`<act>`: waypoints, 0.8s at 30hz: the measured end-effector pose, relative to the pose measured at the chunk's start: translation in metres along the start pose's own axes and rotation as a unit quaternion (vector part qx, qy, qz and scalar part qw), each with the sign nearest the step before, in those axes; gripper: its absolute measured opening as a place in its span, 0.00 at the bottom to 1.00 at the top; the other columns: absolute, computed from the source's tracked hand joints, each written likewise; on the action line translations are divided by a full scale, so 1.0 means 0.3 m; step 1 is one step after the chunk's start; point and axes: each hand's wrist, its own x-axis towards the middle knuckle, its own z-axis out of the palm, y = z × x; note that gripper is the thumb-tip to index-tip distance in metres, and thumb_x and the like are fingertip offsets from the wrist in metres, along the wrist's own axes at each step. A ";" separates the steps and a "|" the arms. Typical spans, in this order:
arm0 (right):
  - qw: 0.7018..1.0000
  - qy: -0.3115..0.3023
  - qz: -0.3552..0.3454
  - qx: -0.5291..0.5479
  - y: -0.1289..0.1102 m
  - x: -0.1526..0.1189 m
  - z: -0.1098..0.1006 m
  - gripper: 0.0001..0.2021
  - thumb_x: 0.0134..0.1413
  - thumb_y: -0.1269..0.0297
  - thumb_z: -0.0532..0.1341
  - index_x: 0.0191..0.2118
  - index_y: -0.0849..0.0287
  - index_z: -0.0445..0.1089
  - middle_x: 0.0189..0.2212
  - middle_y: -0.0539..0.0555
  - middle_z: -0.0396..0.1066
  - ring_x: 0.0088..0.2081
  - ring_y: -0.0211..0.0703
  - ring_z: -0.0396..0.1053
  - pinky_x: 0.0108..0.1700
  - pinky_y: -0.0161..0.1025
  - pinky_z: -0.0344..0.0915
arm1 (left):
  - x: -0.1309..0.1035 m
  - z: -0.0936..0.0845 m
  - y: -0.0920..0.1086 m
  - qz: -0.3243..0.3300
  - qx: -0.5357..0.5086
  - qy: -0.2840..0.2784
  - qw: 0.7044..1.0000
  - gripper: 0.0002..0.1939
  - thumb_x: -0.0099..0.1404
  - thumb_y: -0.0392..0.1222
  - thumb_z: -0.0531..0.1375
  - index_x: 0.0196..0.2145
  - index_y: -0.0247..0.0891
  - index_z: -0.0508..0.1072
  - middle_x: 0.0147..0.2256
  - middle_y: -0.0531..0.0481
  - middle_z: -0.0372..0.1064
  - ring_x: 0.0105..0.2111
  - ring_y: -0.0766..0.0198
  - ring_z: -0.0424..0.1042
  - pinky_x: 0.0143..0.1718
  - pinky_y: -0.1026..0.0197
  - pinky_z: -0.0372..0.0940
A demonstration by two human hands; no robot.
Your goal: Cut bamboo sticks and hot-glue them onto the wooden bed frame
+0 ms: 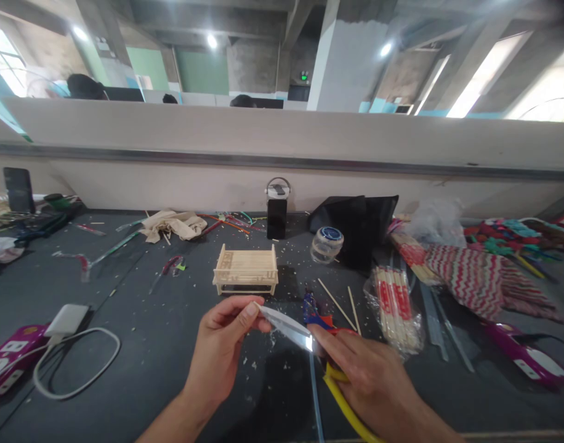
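Note:
My left hand (229, 344) pinches one end of a thin white strip (282, 323) between thumb and fingers. The strip runs to the right, where its other end meets my right hand (365, 369). In my right hand are yellow-handled pliers or cutters (342, 403); their jaws are mostly hidden by the fingers. A clear bluish stick (316, 400) stretches down from beside that hand. Just beyond my hands stands a small wooden rack made of sticks (245, 269). A blue and orange tool (316, 315) lies behind my right hand.
A phone (276, 218) leans upright at the back. To its right are a clear jar (327, 245), a black bag (369, 224) and packs of wooden sticks (396, 307). Purple power strips (14, 357) lie at both sides, with a white cable (109, 363) at left.

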 end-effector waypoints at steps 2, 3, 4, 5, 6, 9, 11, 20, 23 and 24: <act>1.000 0.004 -0.001 0.000 -0.003 -0.003 0.004 0.30 0.38 0.79 0.51 0.52 0.60 0.63 0.29 0.52 0.74 0.26 0.43 0.73 0.27 0.38 0.69 | -0.001 0.004 -0.001 0.006 0.002 0.005 1.000 0.07 0.54 0.40 0.67 0.32 0.35 0.78 0.22 0.49 0.75 0.24 0.69 0.72 0.29 0.70 0.64; 1.000 0.005 -0.002 0.000 -0.005 -0.004 0.005 0.29 0.38 0.79 0.51 0.52 0.60 0.63 0.29 0.53 0.74 0.26 0.43 0.73 0.27 0.39 0.70 | -0.002 0.006 -0.001 0.009 0.003 0.007 1.000 0.07 0.54 0.40 0.67 0.32 0.35 0.78 0.22 0.49 0.75 0.24 0.69 0.72 0.29 0.70 0.64; 1.000 0.006 -0.002 0.000 -0.007 -0.005 0.005 0.29 0.39 0.79 0.51 0.52 0.61 0.63 0.29 0.53 0.74 0.27 0.44 0.73 0.27 0.39 0.70 | -0.002 0.008 -0.002 0.011 0.004 0.010 1.000 0.07 0.54 0.40 0.67 0.32 0.35 0.78 0.22 0.50 0.75 0.24 0.69 0.72 0.29 0.70 0.64; 1.000 0.005 -0.002 0.001 -0.010 -0.005 0.005 0.29 0.39 0.79 0.51 0.52 0.61 0.64 0.30 0.53 0.75 0.27 0.44 0.73 0.27 0.39 0.70 | -0.002 0.010 -0.002 0.012 0.005 0.013 1.000 0.07 0.54 0.40 0.67 0.32 0.35 0.78 0.22 0.50 0.75 0.24 0.69 0.72 0.29 0.70 0.64; 1.000 0.003 -0.001 0.003 -0.012 -0.005 0.004 0.28 0.39 0.79 0.51 0.52 0.61 0.64 0.30 0.54 0.75 0.27 0.44 0.73 0.27 0.40 0.71 | -0.002 0.012 -0.003 0.013 0.006 0.015 1.000 0.08 0.54 0.40 0.67 0.32 0.35 0.78 0.22 0.50 0.75 0.24 0.69 0.72 0.29 0.70 0.64; 1.000 -0.013 0.005 0.001 -0.017 -0.004 0.002 0.28 0.39 0.78 0.51 0.52 0.63 0.64 0.31 0.55 0.75 0.27 0.45 0.74 0.27 0.40 0.71 | -0.003 0.015 -0.003 0.010 0.008 0.017 1.000 0.08 0.55 0.40 0.67 0.32 0.35 0.78 0.22 0.50 0.74 0.24 0.69 0.72 0.29 0.70 0.64; 1.000 -0.022 0.006 0.001 -0.018 -0.005 0.002 0.28 0.40 0.78 0.51 0.52 0.64 0.65 0.31 0.55 0.76 0.27 0.45 0.74 0.27 0.40 0.72 | -0.004 0.017 -0.003 0.002 0.007 0.015 1.000 0.08 0.55 0.40 0.67 0.33 0.35 0.78 0.23 0.50 0.74 0.24 0.68 0.72 0.29 0.69 0.65; 0.990 -0.010 0.089 0.108 -0.021 -0.013 0.003 0.21 0.50 0.75 0.52 0.50 0.55 0.66 0.34 0.51 0.76 0.31 0.40 0.75 0.32 0.36 0.71 | 0.001 0.021 0.002 -0.015 -0.022 -0.023 0.999 0.07 0.57 0.39 0.65 0.33 0.33 0.77 0.27 0.51 0.72 0.26 0.68 0.71 0.31 0.67 0.65; 0.988 -0.011 0.107 0.113 -0.023 -0.022 0.001 0.18 0.54 0.71 0.53 0.51 0.55 0.66 0.34 0.51 0.76 0.33 0.41 0.75 0.33 0.36 0.71 | 0.000 0.027 0.008 -0.019 -0.028 -0.046 0.998 0.07 0.60 0.41 0.63 0.33 0.34 0.74 0.29 0.50 0.71 0.26 0.68 0.71 0.30 0.65 0.65; 0.987 -0.007 0.113 0.111 -0.021 -0.026 0.000 0.18 0.54 0.70 0.53 0.51 0.55 0.66 0.35 0.51 0.76 0.33 0.41 0.75 0.34 0.36 0.71 | -0.002 0.027 0.009 -0.023 -0.027 -0.055 0.998 0.07 0.61 0.41 0.62 0.33 0.34 0.73 0.30 0.50 0.71 0.25 0.67 0.71 0.29 0.65 0.65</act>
